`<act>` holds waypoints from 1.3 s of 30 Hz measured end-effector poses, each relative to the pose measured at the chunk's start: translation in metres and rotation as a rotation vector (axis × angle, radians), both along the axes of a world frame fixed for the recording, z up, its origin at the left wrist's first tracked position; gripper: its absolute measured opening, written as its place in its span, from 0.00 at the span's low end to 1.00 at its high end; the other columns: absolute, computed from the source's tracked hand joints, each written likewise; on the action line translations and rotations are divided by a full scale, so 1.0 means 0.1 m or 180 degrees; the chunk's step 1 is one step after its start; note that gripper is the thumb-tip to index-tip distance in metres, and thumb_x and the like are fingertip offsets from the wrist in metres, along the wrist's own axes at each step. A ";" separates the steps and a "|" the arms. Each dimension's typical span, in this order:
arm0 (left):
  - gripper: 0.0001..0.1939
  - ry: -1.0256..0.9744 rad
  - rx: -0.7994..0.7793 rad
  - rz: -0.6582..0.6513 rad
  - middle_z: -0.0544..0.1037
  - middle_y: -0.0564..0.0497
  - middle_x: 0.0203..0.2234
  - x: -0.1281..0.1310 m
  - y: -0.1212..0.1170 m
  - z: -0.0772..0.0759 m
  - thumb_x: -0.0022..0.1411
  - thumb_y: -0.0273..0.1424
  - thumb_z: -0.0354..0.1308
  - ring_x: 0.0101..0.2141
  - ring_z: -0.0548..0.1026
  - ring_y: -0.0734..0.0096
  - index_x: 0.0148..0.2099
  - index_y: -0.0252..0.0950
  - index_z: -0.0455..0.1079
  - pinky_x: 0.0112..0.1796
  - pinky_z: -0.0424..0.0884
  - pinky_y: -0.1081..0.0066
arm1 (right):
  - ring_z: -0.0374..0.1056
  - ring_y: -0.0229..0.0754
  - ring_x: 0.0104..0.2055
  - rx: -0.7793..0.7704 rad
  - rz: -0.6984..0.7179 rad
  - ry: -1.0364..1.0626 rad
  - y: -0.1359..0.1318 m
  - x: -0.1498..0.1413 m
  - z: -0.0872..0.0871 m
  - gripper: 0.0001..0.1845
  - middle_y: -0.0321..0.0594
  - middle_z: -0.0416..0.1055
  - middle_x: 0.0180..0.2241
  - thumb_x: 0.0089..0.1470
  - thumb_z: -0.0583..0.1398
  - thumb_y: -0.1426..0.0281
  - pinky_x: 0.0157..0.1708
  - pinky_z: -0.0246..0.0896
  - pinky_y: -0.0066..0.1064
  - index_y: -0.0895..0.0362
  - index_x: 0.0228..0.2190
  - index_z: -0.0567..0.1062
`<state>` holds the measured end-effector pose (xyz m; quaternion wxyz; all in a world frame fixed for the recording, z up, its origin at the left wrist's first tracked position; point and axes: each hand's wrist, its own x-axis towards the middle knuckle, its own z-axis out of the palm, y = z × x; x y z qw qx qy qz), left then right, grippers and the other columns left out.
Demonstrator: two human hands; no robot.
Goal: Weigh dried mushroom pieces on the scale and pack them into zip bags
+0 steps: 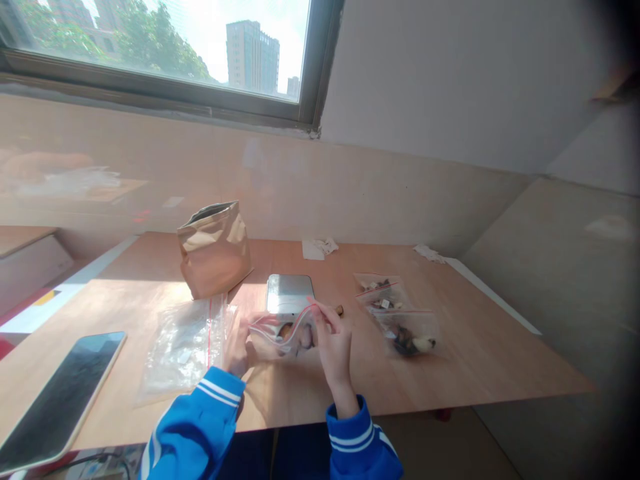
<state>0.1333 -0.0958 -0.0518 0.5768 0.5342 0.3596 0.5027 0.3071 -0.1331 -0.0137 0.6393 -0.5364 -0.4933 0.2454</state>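
Between my hands is a clear zip bag [285, 343] with a red seal line, its mouth partly spread. Brownish, rounded pieces [305, 337] lie inside it. My right hand [334, 343] pinches the bag's right upper edge between thumb and fingers. At the left side of the bag, my left hand [237, 343] grips its edge, with some fingers hidden from sight. Just behind the bag sits a small silver scale-like device [290, 293]. A small brown piece [339, 311] shows beside my right fingertips.
Clear empty zip bags [180, 353] lie left of my left hand, with a large phone [65, 400] further left. A gold stand-up pouch [215, 253] stands behind. Filled zip bags [410, 333] lie at right. White tissue [320, 249] rests near the wall.
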 end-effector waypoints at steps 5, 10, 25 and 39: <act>0.26 0.0548 0.0405 0.0336 0.80 0.44 0.35 -0.03 0.02 -0.01 0.57 0.51 0.55 0.34 0.76 0.63 0.41 0.33 0.76 0.37 0.72 0.68 | 0.73 0.47 0.43 -0.0162 -0.0266 0.0411 0.05 0.09 -0.22 0.23 0.46 0.77 0.42 0.55 0.57 0.55 0.41 0.68 0.34 0.58 0.44 0.78; 0.24 0.0772 0.0082 0.0813 0.79 0.47 0.23 0.00 0.02 -0.01 0.57 0.50 0.55 0.21 0.73 0.70 0.33 0.33 0.77 0.25 0.69 0.71 | 0.73 0.45 0.27 -0.0365 -0.0365 0.0659 0.08 0.20 -0.47 0.26 0.47 0.78 0.28 0.53 0.57 0.50 0.28 0.67 0.33 0.62 0.37 0.76; 0.18 0.0950 0.0529 0.0550 0.78 0.47 0.35 -0.01 0.06 -0.02 0.63 0.43 0.52 0.32 0.73 0.69 0.41 0.35 0.74 0.34 0.69 0.72 | 0.71 0.42 0.32 -0.0288 -0.0809 0.0322 0.03 0.24 -0.61 0.22 0.41 0.75 0.28 0.55 0.56 0.52 0.35 0.63 0.31 0.59 0.35 0.74; 0.17 0.1110 0.0504 0.0939 0.78 0.49 0.27 -0.02 0.05 -0.06 0.62 0.43 0.52 0.27 0.74 0.69 0.40 0.35 0.74 0.32 0.68 0.71 | 0.70 0.43 0.33 -0.0309 -0.0871 -0.0022 0.00 0.25 -0.63 0.22 0.45 0.76 0.32 0.57 0.54 0.53 0.35 0.63 0.32 0.59 0.36 0.75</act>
